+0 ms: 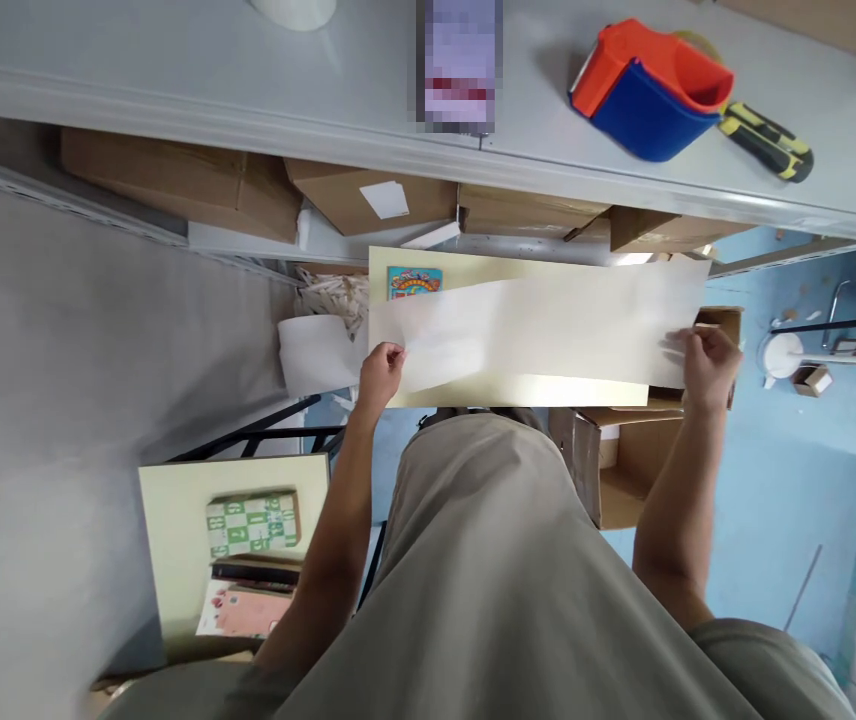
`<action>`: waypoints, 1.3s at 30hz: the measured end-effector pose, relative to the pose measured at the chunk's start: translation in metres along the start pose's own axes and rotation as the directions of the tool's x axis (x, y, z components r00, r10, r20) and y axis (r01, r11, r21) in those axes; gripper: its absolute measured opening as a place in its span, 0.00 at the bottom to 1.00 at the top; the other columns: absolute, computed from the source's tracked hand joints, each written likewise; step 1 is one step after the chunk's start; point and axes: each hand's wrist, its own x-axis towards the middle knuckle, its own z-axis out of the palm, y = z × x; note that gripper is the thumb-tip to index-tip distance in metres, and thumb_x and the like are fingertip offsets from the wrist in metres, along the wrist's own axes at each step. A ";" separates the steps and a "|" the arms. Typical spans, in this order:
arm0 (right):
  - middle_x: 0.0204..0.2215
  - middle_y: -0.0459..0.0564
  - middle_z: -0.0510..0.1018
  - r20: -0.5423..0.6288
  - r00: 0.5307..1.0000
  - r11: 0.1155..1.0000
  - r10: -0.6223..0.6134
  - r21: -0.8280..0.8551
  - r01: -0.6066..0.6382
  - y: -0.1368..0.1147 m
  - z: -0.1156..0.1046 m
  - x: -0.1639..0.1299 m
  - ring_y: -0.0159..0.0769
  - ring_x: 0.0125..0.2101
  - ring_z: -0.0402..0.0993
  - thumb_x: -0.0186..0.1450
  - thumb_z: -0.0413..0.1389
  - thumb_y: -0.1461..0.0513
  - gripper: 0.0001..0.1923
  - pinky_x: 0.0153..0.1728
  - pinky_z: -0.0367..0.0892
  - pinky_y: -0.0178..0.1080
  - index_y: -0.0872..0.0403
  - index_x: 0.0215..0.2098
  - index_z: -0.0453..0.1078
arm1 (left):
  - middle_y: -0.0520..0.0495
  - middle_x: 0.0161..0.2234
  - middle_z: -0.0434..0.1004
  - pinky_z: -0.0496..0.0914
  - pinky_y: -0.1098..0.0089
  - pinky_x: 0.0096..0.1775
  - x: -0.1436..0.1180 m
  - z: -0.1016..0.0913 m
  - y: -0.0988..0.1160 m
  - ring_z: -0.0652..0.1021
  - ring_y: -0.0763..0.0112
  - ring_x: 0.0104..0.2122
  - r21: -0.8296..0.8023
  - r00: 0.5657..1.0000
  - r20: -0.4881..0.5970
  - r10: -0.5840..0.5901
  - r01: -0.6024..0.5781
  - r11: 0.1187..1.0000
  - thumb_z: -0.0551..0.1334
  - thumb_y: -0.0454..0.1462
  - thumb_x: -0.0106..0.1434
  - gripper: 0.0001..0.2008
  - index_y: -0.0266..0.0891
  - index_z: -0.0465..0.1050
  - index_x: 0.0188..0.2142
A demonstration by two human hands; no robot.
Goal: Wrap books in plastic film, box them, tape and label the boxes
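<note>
Pinching white sheet [548,325], left hand [381,372], right hand [709,368]

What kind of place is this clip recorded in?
Probably a packing or stockroom workspace: cardboard boxes sit under a grey bench carrying a tape dispenser, while both hands hold a translucent sheet.

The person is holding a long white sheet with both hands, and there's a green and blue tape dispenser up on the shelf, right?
Nearly. The head view shows the tape dispenser is orange and blue, not green. Both the left hand and right hand do hold the long white sheet.
</note>
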 end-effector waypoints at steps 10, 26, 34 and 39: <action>0.37 0.62 0.89 0.190 0.939 0.936 0.288 -0.263 -0.234 0.102 0.030 0.043 0.54 0.43 0.87 0.64 0.62 0.56 0.07 0.51 0.82 0.56 0.51 0.33 0.75 | 0.25 0.64 0.80 0.69 0.41 0.73 0.010 0.078 0.055 0.78 0.37 0.68 0.237 0.995 0.032 0.090 -0.095 0.967 0.69 0.39 0.70 0.17 0.38 0.76 0.57; 0.52 0.65 0.92 0.423 0.817 0.891 0.392 -0.396 -0.222 0.198 0.082 0.054 0.50 0.52 0.88 0.77 0.60 0.60 0.12 0.53 0.77 0.42 0.57 0.49 0.85 | 0.21 0.87 0.32 0.48 0.32 0.81 -0.007 0.184 0.102 0.41 0.30 0.86 0.525 0.978 -0.011 -0.209 0.183 0.831 0.70 0.59 0.72 0.58 0.33 0.48 0.87; 0.55 0.66 0.88 0.345 0.875 0.858 0.341 -0.495 -0.139 0.192 0.089 0.046 0.51 0.50 0.84 0.78 0.60 0.58 0.11 0.49 0.74 0.44 0.55 0.52 0.80 | 0.20 0.86 0.40 0.52 0.32 0.80 -0.009 0.179 0.093 0.46 0.29 0.86 0.468 0.987 -0.075 -0.143 0.161 0.869 0.70 0.56 0.72 0.54 0.30 0.52 0.85; 0.53 0.60 0.88 0.529 0.832 0.912 0.168 -0.404 0.073 0.162 0.110 0.016 0.47 0.47 0.84 0.77 0.61 0.57 0.09 0.46 0.73 0.43 0.53 0.52 0.79 | 0.22 0.81 0.58 0.61 0.33 0.77 -0.008 0.174 0.080 0.61 0.27 0.80 0.347 0.990 -0.125 -0.061 0.102 0.932 0.72 0.51 0.70 0.45 0.35 0.66 0.79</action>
